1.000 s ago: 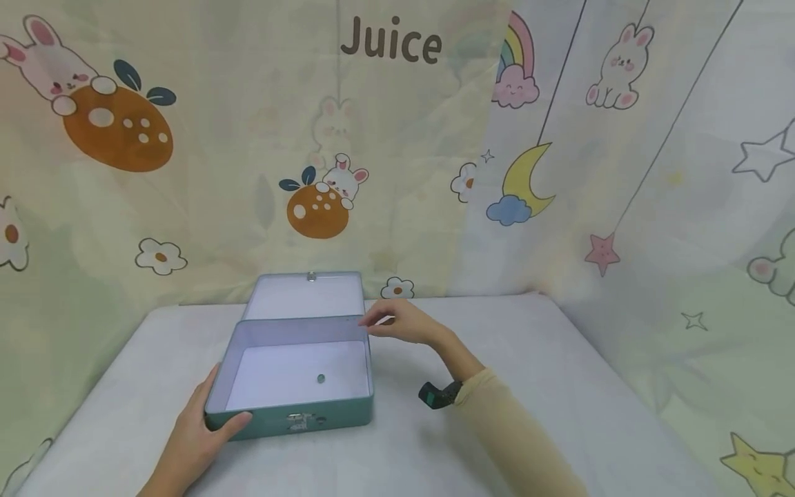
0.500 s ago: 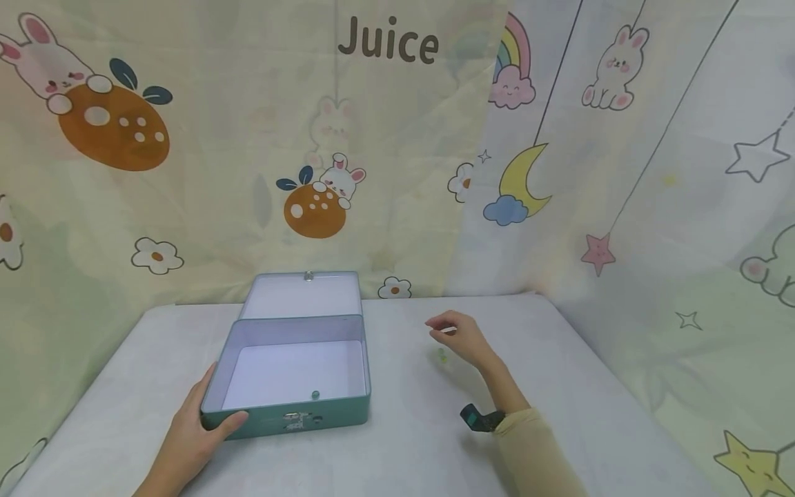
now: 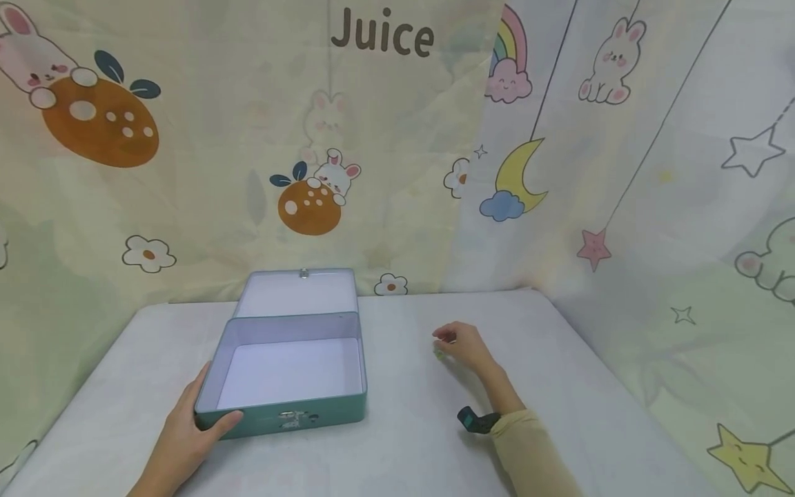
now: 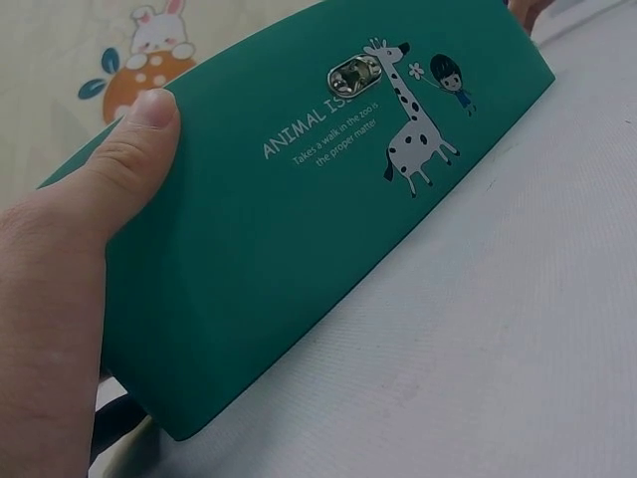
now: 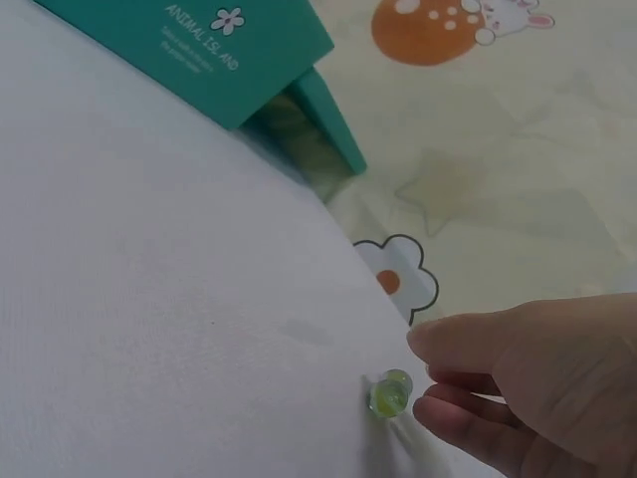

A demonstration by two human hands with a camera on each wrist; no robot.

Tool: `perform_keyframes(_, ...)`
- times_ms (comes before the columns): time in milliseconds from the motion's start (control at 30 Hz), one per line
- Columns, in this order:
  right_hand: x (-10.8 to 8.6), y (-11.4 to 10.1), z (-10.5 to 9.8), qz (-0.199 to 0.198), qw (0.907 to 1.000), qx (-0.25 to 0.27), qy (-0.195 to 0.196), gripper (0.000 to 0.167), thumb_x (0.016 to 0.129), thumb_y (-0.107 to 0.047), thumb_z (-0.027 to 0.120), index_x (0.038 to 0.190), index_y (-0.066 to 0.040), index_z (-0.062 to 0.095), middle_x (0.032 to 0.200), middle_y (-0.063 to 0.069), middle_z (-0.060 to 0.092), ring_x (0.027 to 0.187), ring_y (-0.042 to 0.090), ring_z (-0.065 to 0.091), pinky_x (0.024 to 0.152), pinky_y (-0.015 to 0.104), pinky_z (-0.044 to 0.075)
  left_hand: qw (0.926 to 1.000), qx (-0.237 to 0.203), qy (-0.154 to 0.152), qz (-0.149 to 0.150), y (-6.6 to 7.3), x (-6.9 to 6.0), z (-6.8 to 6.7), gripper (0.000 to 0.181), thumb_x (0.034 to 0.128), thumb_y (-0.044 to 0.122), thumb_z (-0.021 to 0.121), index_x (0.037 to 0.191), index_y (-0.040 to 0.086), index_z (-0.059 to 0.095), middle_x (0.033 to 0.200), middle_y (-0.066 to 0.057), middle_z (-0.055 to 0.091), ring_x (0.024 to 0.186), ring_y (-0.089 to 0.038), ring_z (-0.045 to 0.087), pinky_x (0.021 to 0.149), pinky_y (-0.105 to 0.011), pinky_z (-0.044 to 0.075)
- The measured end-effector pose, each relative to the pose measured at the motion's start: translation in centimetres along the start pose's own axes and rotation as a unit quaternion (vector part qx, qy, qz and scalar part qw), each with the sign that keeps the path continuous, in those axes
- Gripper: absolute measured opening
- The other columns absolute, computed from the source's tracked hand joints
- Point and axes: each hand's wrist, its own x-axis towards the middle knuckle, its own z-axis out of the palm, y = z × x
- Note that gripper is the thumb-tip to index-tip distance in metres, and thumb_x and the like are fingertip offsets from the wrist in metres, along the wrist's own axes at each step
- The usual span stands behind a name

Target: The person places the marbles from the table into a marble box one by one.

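A green tin box [image 3: 279, 422] with its hinged lid [image 3: 298, 293] folded back stands left of centre on the table. My left hand [image 3: 182, 431] grips its front left corner, the thumb [image 4: 144, 134] on the front wall and the fingers along the left side. Two small greenish glass marbles [image 5: 390, 396] seem to lie close together on the table. My right hand [image 3: 466, 345] hovers beside them, thumb and fingers apart and slightly bent, with nothing visible between them. In the right wrist view the fingertips are just right of the marbles, a small gap away.
White cloth covers the table [image 3: 404, 455]. A printed curtain [image 3: 397, 138] hangs behind it and at both sides. On my right wrist is a dark strapped device [image 3: 478, 420].
My right hand has moved right from the box's rim, then lowered towards the marbles. A marble inside the box has rolled towards the front wall and out of sight. My left hand stays put.
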Motion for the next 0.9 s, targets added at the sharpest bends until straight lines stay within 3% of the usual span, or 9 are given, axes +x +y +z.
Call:
perform_keyframes(233, 0.0, -0.5, 0.3, 0.013, 0.9991, -0.035, -0.018, 0.01, 0.083, -0.014, 0.071, 0.092, -0.01, 0.073, 0.088, 0.003, 0.07, 0.083, 0.016, 0.063, 0.072, 0.03, 0.054, 1.0, 0.006, 0.002, 0.002, -0.2, 0.1, 0.1, 0.101, 0.085, 0.038, 0.069, 0.154, 0.012, -0.001, 0.148, -0.032, 0.025, 0.129, -0.054, 0.029, 0.095, -0.071, 0.03)
perform_keyframes(467, 0.4, -1.0, 0.4, 0.017, 0.9975, -0.061, -0.031, 0.009, 0.083, -0.013, 0.071, 0.09, -0.009, 0.074, 0.087, 0.004, 0.07, 0.081, 0.015, 0.062, 0.071, 0.03, 0.053, 0.9999, 0.0, 0.005, 0.011, -0.4, 0.1, 0.1, 0.1, 0.0853, 0.036, 0.069, 0.154, 0.015, 0.0, 0.148, -0.031, 0.024, 0.13, -0.055, 0.028, 0.096, -0.073, 0.027)
perform_keyframes(700, 1.3, -1.2, 0.6, 0.015, 0.9902, -0.119, -0.072, 0.006, 0.084, -0.014, 0.071, 0.087, -0.01, 0.074, 0.085, 0.001, 0.071, 0.075, 0.012, 0.061, 0.068, 0.026, 0.052, 1.0, -0.003, -0.001, 0.008, -0.6, -0.1, -0.1, 0.099, 0.0866, 0.036, 0.067, 0.154, 0.017, -0.002, 0.152, -0.031, 0.017, 0.134, -0.056, 0.023, 0.098, -0.074, 0.024)
perform_keyframes(900, 1.8, -1.7, 0.6, 0.041, 0.9888, -0.121, -0.077, 0.004, 0.084, -0.012, 0.071, 0.086, -0.01, 0.074, 0.083, 0.001, 0.07, 0.072, 0.012, 0.059, 0.065, 0.026, 0.052, 0.9998, -0.009, 0.002, 0.016, -0.5, -0.2, 0.0, 0.097, 0.0868, 0.035, 0.067, 0.154, 0.018, -0.001, 0.152, -0.03, 0.018, 0.134, -0.055, 0.023, 0.098, -0.074, 0.024)
